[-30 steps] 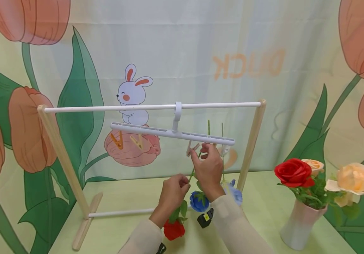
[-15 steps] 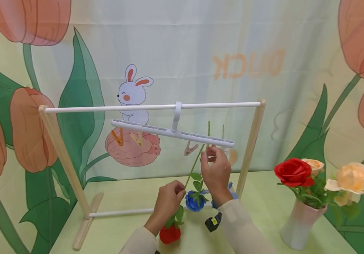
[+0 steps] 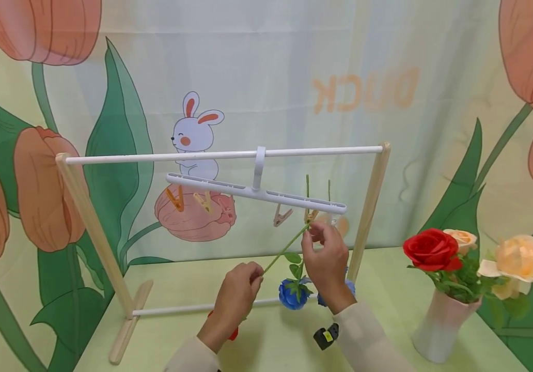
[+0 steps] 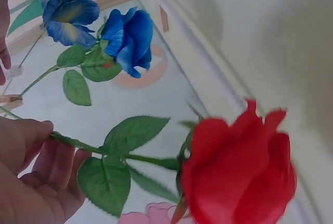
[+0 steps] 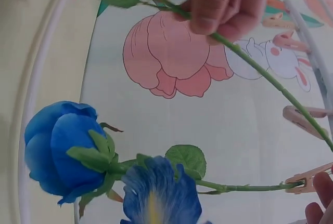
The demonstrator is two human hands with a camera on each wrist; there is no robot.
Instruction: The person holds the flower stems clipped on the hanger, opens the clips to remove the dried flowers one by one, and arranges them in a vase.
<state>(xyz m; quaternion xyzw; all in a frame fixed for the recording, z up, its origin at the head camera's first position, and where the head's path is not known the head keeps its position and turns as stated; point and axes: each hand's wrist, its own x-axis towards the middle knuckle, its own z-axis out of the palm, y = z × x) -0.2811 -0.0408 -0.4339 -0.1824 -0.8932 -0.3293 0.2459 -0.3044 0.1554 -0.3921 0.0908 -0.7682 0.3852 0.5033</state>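
Observation:
My left hand (image 3: 236, 294) pinches the green stem of a red rose (image 4: 237, 169) between thumb and fingers. The flower points down, mostly behind the hand in the head view. The stem slants up right to my right hand (image 3: 328, 253), whose thumb and fingertips meet its upper end just below a clothespin (image 3: 311, 214). That clothespin holds a blue rose (image 3: 293, 294) upside down. A blue iris-like flower (image 4: 70, 13) hangs beside it, partly hidden by the right hand in the head view. Both hang from a tilted white hanger (image 3: 257, 194).
The hanger hooks over the white rod (image 3: 192, 156) of a wooden rack (image 3: 94, 232). An orange clothespin (image 3: 175, 199), a yellow one (image 3: 203, 201) and a pinkish one (image 3: 282, 216) also hang from it. A vase (image 3: 443, 325) with red and peach roses stands at right.
My left hand has moved left and slightly down with the red rose, whose stem now slants more. The right hand has moved right and down, away from the pinkish clothespin.

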